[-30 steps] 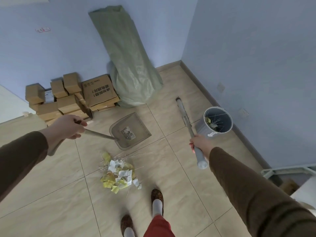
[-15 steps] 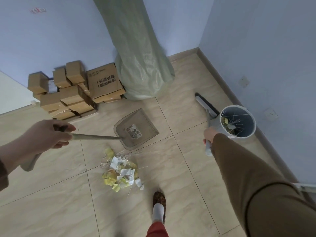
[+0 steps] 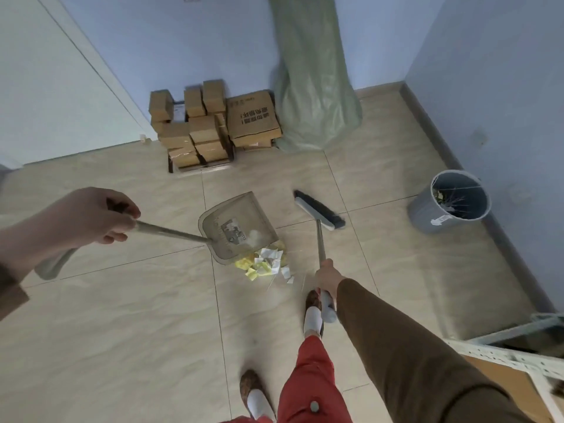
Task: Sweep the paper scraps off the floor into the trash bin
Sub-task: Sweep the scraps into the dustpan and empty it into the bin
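Holding scraps (image 3: pixel 439 197) — seemingly paper — the grey bin (image 3: pixel 422 213) stands upright.

We stand on beige floor tiles (image 3: pixel 122 346); pale blue walls (image 3: pixel 213 41) meet far right, with cardboard boxes (image 3: pixel 213 126) and a green sack (image 3: pixel 311 87) against them.

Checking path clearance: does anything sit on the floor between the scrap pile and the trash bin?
Only the broom head, near the paper scraps. Past it, bare tile runs to the trash bin by the right wall.
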The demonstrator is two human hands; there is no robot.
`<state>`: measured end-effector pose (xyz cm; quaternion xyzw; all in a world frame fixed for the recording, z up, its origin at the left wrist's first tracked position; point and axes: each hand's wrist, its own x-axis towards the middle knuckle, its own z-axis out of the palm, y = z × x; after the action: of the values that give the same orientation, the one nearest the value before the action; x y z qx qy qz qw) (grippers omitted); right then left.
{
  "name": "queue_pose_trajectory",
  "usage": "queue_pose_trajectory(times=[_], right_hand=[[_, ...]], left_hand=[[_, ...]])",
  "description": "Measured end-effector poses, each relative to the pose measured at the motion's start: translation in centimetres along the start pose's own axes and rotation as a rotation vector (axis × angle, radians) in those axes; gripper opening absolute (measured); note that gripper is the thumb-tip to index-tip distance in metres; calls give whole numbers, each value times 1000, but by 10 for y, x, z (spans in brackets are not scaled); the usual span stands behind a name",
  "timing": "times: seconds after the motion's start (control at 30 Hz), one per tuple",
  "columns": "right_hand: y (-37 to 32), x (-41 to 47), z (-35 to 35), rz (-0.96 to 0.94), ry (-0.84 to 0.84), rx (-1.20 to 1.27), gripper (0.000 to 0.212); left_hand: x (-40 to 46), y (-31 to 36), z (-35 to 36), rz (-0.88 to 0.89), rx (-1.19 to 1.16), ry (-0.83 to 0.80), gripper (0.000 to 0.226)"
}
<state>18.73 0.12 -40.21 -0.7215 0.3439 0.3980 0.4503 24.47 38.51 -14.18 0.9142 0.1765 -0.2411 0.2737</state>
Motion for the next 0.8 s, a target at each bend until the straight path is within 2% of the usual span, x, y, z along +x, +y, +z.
queue_pose_trajectory(times=[0.07, 0.17, 0.3, 0.4, 0.57, 0.7, 0.8], right_hand=[[11, -28, 30, 36, -4, -27, 37], [25, -64, 68, -10, -89, -17, 29], [44, -74, 100, 76, -22, 4, 38], [51, -82, 119, 68, -38, 20, 39], [58, -99, 156, 44, -73, 171, 37], [61, -111, 174, 84, -109, 263, 27], [62, -122, 174, 104, -148, 453, 24]], left_hand=[[-25, -27, -3, -32, 4, -9, 16], [-47, -66, 7, -106, 22, -29, 21], [-53, -107, 37, -185, 35, -56, 25], [-53, -127, 67, -227, -10, -57, 22], [-44, -123, 88, -181, -97, -57, 12], [-35, -106, 96, -144, -137, -70, 16], [-32, -97, 104, -147, -176, -96, 17]])
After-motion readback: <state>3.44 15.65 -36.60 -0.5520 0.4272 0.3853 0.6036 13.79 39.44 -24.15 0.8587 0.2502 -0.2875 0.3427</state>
